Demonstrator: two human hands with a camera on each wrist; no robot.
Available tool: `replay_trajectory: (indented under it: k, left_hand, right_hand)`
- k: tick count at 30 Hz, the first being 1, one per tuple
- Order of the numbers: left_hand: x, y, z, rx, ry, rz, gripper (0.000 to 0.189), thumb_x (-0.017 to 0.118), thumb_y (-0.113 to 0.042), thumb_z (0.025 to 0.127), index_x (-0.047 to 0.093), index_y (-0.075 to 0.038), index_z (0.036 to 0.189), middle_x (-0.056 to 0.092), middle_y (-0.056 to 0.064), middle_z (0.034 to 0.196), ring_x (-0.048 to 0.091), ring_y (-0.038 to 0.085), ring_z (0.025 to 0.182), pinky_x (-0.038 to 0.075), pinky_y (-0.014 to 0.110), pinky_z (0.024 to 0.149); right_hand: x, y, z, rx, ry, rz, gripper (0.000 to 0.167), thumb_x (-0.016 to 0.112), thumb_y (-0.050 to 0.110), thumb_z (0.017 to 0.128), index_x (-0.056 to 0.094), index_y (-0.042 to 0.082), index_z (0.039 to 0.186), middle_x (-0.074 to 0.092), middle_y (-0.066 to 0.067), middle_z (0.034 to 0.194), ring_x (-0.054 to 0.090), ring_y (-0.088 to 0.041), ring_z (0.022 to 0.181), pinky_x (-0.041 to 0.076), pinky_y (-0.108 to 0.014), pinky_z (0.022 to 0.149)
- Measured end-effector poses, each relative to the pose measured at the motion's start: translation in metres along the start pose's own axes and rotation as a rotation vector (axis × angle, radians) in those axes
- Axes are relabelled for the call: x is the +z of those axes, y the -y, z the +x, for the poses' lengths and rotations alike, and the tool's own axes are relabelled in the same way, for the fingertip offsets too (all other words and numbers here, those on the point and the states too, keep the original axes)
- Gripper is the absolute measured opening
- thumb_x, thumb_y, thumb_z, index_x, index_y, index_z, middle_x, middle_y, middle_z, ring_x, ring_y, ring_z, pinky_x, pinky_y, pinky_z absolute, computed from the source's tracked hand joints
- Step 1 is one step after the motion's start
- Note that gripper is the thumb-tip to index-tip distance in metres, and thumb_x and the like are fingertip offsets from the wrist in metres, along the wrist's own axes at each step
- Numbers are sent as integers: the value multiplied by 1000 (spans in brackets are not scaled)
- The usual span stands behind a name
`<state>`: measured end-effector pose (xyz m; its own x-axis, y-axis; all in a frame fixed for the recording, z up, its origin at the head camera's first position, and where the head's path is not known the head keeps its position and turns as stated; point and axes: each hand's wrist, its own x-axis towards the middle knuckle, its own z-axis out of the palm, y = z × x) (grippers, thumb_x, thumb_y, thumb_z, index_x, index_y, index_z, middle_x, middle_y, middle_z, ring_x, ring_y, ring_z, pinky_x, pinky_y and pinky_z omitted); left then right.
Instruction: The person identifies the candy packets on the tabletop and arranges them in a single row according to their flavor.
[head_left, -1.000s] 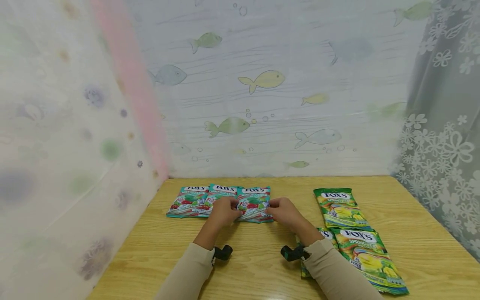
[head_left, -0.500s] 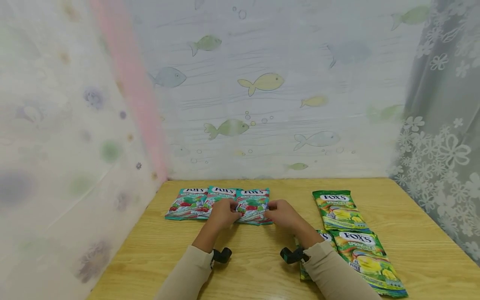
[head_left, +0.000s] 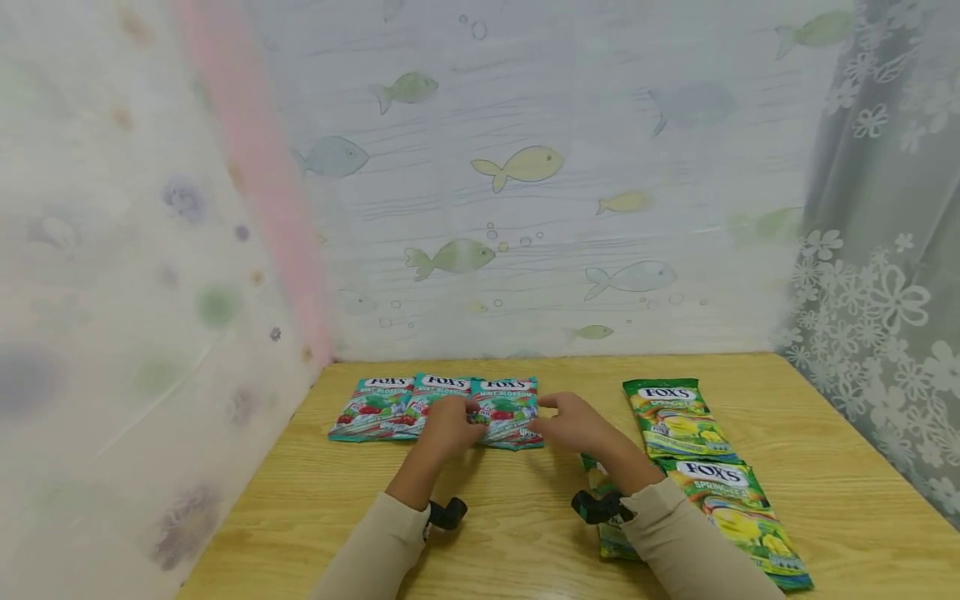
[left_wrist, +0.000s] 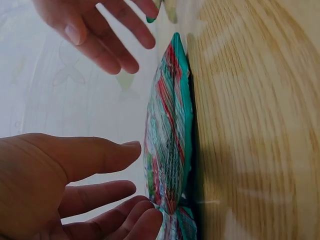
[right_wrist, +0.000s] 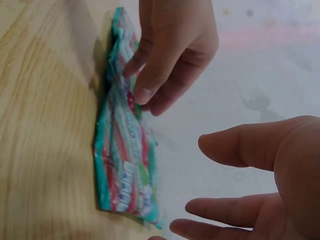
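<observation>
Three teal FOX'S Mint Blossom candy bags lie side by side at the table's back left: the left bag [head_left: 372, 412], the middle bag [head_left: 442, 386] and the right bag [head_left: 512, 408]. My left hand [head_left: 450, 429] is over the middle and right bags, hiding part of them. Its loose fingertips are at the seam between those two in the left wrist view, with the thumb raised. Just off the right bag's right edge is my right hand [head_left: 576, 427], thumb and fingers spread with nothing between them. The right wrist view shows a gap between it and the bag [right_wrist: 125, 165].
Green FOX'S Spring Tea bags lie on the right: a back bag [head_left: 678, 425], a front bag [head_left: 738, 521] and another bag [head_left: 617, 537] partly hidden under my right forearm. The wooden table [head_left: 510, 525] meets a fish-patterned wall covering [head_left: 525, 250] behind.
My right hand has let go of the right teal bag's edge and moved slightly right, its fingers spreading. The left hand stays nearly in place, and the bags keep their arrangement.
</observation>
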<state>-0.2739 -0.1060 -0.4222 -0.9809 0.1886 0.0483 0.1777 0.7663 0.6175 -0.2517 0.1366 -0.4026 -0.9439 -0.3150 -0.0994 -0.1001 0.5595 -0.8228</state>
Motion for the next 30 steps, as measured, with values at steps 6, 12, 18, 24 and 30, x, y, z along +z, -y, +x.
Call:
replay_trajectory:
  k: [6,12,18,24,30]
  left_hand:
    - [1,-12,-3,21,26,-20,47,78,-20,93,67,-1,135,68,16,135,66,34,120,58,51,95]
    - [7,-31,-1,48,51,-44,53,76,-22,96,62,0,142,64,17,141,68,32,112,59,45,87]
    - [19,-50,0,85,63,-103,56,74,-24,97,58,-1,146,69,13,120,63,18,78,51,34,64]
    - [32,-69,1,112,81,-112,57,71,-29,99,55,-8,150,60,11,146,64,29,124,60,44,90]
    - [43,-90,3,142,82,-130,58,71,-31,99,53,-10,151,58,10,149,64,27,126,60,41,90]
  right_hand:
    - [-17,3,-12,-8,-5,-52,62,66,33,102,48,2,153,44,-22,159,48,-47,141,51,-57,104]
    - [-36,0,-27,-25,-13,-50,57,63,28,104,49,2,152,41,-23,160,41,-50,145,48,-60,107]
    - [-55,-9,-43,-42,-30,-67,58,63,32,104,50,4,152,39,-25,161,41,-50,145,49,-61,105]
    - [-76,-18,-56,-56,-55,-93,59,63,35,104,50,4,152,40,-25,160,41,-51,144,50,-61,104]
    - [-96,-25,-70,-89,-89,-124,58,62,36,105,52,1,150,43,-28,157,43,-55,141,53,-59,101]
